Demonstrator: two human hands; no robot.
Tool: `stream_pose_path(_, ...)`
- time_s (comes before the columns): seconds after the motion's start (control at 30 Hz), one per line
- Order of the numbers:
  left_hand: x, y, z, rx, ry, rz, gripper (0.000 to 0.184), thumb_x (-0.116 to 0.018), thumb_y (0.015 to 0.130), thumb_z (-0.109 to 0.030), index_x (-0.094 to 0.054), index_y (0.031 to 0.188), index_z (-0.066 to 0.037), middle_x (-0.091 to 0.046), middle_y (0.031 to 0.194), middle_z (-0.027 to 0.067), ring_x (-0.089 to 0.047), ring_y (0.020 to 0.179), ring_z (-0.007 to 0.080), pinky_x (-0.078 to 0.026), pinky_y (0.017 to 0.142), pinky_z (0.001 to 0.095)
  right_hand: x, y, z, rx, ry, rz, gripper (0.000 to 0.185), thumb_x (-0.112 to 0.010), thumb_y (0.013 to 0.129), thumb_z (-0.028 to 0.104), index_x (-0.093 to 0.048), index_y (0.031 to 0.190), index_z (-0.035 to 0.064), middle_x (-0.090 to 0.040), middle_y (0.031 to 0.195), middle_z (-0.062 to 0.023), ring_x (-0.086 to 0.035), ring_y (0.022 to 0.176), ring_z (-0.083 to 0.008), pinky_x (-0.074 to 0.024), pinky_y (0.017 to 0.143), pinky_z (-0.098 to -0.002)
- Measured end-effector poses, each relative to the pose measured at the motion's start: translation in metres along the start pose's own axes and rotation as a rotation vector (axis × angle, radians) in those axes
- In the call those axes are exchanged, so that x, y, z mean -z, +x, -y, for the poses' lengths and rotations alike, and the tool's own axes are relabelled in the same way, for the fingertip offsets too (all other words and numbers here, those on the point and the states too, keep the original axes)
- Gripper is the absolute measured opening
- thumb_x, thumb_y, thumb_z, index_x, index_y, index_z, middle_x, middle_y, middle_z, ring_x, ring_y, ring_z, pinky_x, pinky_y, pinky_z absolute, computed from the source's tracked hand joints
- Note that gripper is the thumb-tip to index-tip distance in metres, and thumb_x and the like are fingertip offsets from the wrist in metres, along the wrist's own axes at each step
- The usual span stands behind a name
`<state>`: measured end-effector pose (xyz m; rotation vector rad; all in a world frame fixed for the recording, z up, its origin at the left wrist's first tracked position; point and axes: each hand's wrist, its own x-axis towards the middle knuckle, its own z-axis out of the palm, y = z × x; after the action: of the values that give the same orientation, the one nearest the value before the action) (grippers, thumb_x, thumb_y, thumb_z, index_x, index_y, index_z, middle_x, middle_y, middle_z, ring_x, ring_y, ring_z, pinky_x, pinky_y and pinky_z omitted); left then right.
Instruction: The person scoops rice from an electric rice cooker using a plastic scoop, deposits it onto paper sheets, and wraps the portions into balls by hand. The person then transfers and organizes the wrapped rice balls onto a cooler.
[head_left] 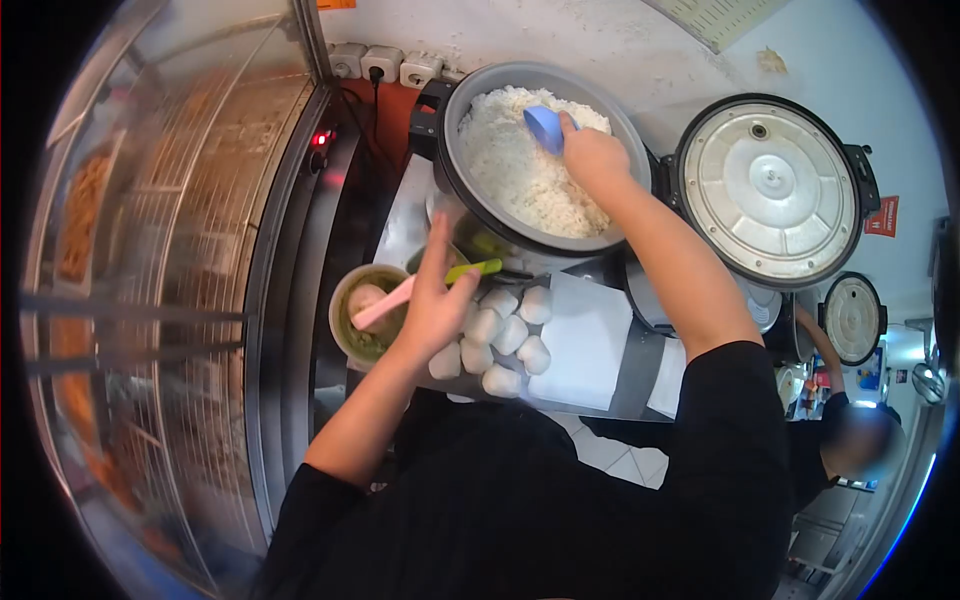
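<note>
My right hand [597, 160] grips a blue rice scoop [545, 129] over the cooked white rice [500, 150] in a large rice cooker [464, 190]. My left hand [436, 312] is open, its fingers stretched toward the cooker and apparently empty. Beside it, a pink-handled utensil [383, 304] leans in a round tub [342, 318] of green food. A green handle [474, 270] shows just past my left fingers. Several rounded white lumps [511, 335], perhaps rice portions, sit on the counter right of that hand. White paper sheets [580, 340] lie beside them.
A glass-sided display cabinet [190, 250] with wire racks stands on the left. The cooker's round lid [770, 185] stands raised at the right. Wall sockets [382, 65] are behind the counter. Another person [850, 440] is at the far right, near a second lid [852, 318].
</note>
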<state>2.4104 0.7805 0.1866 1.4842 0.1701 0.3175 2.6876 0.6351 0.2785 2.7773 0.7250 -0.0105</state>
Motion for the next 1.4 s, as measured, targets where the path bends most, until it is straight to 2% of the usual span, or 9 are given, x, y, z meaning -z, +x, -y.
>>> stream_pose_path(0.23, 0.012, 0.019, -0.008, 0.042, 0.022, 0.243, 0.081, -0.054, 0.094, -0.001, -0.019, 0.167, 0.001, -0.01, 0.174, 0.0264, -0.012, 0.162, 0.0326, -0.016, 0.129, 0.0385, -0.013, 0.029, 0.03, 0.055, -0.073, 0.198, 0.061, -0.047, 0.101, 0.01, -0.038, 0.162, 0.009, -0.076, 0.105, -0.0189, -0.077, 0.095, -0.0343, -0.0618, 0.081, -0.0485)
stream_pose_path(0.53, 0.019, 0.028, -0.017, 0.014, 0.099, 0.391, 0.087, -0.052, 0.089, 0.003, -0.013, 0.167, 0.003, -0.002, 0.173, 0.0314, -0.009, 0.162, 0.0363, -0.014, 0.129, 0.0401, -0.027, 0.061, 0.028, 0.289, 0.244, 0.442, 0.04, -0.055, 0.094, 0.003, -0.064, 0.133, 0.0027, -0.075, 0.113, -0.0222, -0.073, 0.106, -0.0387, -0.0592, 0.09, -0.0466)
stream_pose_path(0.93, 0.013, 0.027, -0.015, 0.065, 0.02, 0.391, 0.083, -0.043, 0.092, -0.007, -0.006, 0.164, 0.01, 0.007, 0.175, 0.0231, 0.005, 0.163, 0.0301, -0.001, 0.131, 0.0399, 0.062, -0.049, 0.017, 0.522, 0.228, 0.487, 0.049, -0.058, 0.1, 0.014, -0.058, 0.148, 0.0115, -0.075, 0.09, -0.0215, -0.073, 0.083, -0.0407, -0.0559, 0.076, -0.053)
stream_pose_path(1.07, 0.029, 0.032, -0.014, 0.095, 0.023, 0.463, 0.088, -0.056, 0.092, 0.002, -0.011, 0.167, 0.0, 0.006, 0.175, 0.0231, 0.001, 0.162, 0.0301, -0.008, 0.129, 0.0393, 0.065, -0.068, -0.027, 0.433, 0.375, 0.442, 0.044, -0.055, 0.105, 0.018, -0.059, 0.149, 0.0181, -0.073, 0.083, -0.0142, -0.069, 0.068, -0.0346, -0.054, 0.067, -0.0477)
stream_pose_path(1.1, 0.033, 0.033, -0.029, 0.05, 0.139, 0.362, 0.074, -0.06, 0.094, 0.001, -0.032, 0.163, 0.0, -0.034, 0.168, 0.0262, -0.033, 0.157, 0.0308, -0.029, 0.124, 0.0376, 0.062, -0.075, -0.04, 0.259, 0.626, 0.523, 0.042, -0.054, 0.106, 0.019, -0.06, 0.147, 0.0175, -0.071, 0.082, -0.01, -0.065, 0.063, -0.0271, -0.0522, 0.062, -0.0418)
stream_pose_path(1.13, 0.042, 0.039, -0.037, 0.034, 0.141, 0.382, 0.074, -0.06, 0.094, 0.001, -0.032, 0.163, 0.0, -0.034, 0.168, 0.0262, -0.033, 0.157, 0.0308, -0.029, 0.124, 0.0376, 0.065, -0.085, -0.048, 0.076, 0.879, 0.594, 0.039, -0.053, 0.108, 0.02, -0.062, 0.146, 0.0169, -0.069, 0.08, -0.0058, -0.062, 0.057, -0.0196, -0.0503, 0.057, -0.0358)
stream_pose_path(1.2, 0.061, 0.051, -0.049, 0.426, 0.305, 0.46, 0.041, -0.058, 0.097, -0.001, -0.061, 0.138, 0.002, -0.07, 0.13, 0.0214, -0.064, 0.127, 0.0251, -0.048, 0.105, 0.0386, 0.071, -0.117, -0.066, -0.082, 1.072, 0.692, 0.033, -0.052, 0.109, 0.021, -0.064, 0.138, 0.0108, -0.063, 0.08, -0.0024, -0.051, 0.052, -0.0082, -0.0427, 0.051, -0.025)
stream_pose_path(1.33, 0.03, 0.045, -0.066, 0.365, 0.425, 0.676, 0.015, -0.06, 0.097, -0.004, -0.068, 0.107, 0.002, -0.074, 0.094, 0.0145, -0.07, 0.096, 0.0261, -0.052, 0.085, 0.0415, 0.032, -0.205, -0.073, -0.218, 1.716, 0.414, 0.031, -0.05, 0.109, 0.024, -0.062, 0.13, 0.0041, -0.064, 0.079, -0.0077, -0.046, 0.046, -0.0084, -0.0376, 0.046, -0.0246)
stream_pose_path(1.4, -0.014, 0.026, -0.057, -0.035, 0.598, 0.98, 0.013, -0.062, 0.097, -0.007, -0.068, 0.106, 0.001, -0.072, 0.096, 0.0168, -0.068, 0.09, 0.0337, -0.053, 0.083, 0.041, 0.016, -0.257, -0.062, -0.465, 1.917, 0.182, 0.033, -0.049, 0.108, 0.025, -0.06, 0.129, 0.0026, -0.065, 0.079, -0.0101, -0.047, 0.046, -0.0089, -0.0358, 0.045, -0.0254)
